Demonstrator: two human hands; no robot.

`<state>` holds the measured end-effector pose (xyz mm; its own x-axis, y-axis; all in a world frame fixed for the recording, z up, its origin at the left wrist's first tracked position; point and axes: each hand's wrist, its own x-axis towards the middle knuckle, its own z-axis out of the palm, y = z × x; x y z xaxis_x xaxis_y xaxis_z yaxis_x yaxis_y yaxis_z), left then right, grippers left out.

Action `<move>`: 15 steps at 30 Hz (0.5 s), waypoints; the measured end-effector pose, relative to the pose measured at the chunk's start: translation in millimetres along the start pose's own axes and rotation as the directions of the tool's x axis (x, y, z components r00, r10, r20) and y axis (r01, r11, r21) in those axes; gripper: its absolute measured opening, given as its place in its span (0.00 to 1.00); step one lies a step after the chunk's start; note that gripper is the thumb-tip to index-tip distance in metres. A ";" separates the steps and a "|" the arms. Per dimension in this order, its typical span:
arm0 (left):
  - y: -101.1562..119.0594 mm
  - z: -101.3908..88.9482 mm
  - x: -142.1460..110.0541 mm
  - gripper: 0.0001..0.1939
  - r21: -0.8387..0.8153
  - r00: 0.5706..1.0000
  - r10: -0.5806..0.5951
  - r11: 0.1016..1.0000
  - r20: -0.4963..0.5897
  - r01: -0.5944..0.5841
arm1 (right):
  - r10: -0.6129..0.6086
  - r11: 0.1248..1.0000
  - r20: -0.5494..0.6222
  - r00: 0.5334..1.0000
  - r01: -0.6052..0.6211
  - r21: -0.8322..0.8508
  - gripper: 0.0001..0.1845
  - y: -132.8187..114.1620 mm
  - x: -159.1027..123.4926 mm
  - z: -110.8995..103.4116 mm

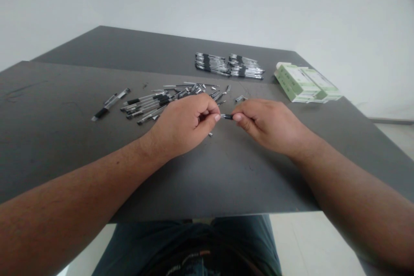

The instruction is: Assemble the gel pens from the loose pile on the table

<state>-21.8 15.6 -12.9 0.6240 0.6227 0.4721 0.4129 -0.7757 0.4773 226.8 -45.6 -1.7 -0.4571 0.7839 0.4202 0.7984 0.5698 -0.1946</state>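
Between my two hands, just above the grey table, is a pen [227, 117] with a dark grip section showing. My left hand [190, 123] pinches its left end with thumb and forefinger. The other end is gripped by my right hand [267, 125], thumb against the dark part. My fingers hide most of the pen's length. Right behind my left hand lies a loose pile of pen barrels [148, 105] with black grips, mixed with thin refills and small clear and metallic parts. A small clear piece [239, 98] rests near my right fingertips.
Bundles of pens [211, 64] and more pens [247, 68] lie in rows farther back. Green and white boxes [300, 84] stand at the back right. A separate pen [110, 105] lies at left on the grey table [213, 185], whose front edge is close to my lap.
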 end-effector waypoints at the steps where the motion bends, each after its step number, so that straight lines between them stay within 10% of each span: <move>1: -0.5 0.3 0.1 0.07 0.000 1.000 0.006 1.000 -0.001 -0.006 | 0.002 1.000 -0.007 1.000 -0.002 0.007 0.11 0.2 -0.1 0.1; 15: -2.0 1.9 -0.7 0.07 0.005 1.000 0.020 1.000 0.005 -0.020 | 0.026 0.999 0.005 1.000 -0.026 0.028 0.08 1.8 -0.1 2.3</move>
<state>-21.9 16.5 -15.6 0.6353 0.6067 0.4777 0.4039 -0.7883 0.4641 227.4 -44.0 -4.1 -0.4384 0.7997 0.4103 0.7987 0.5559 -0.2301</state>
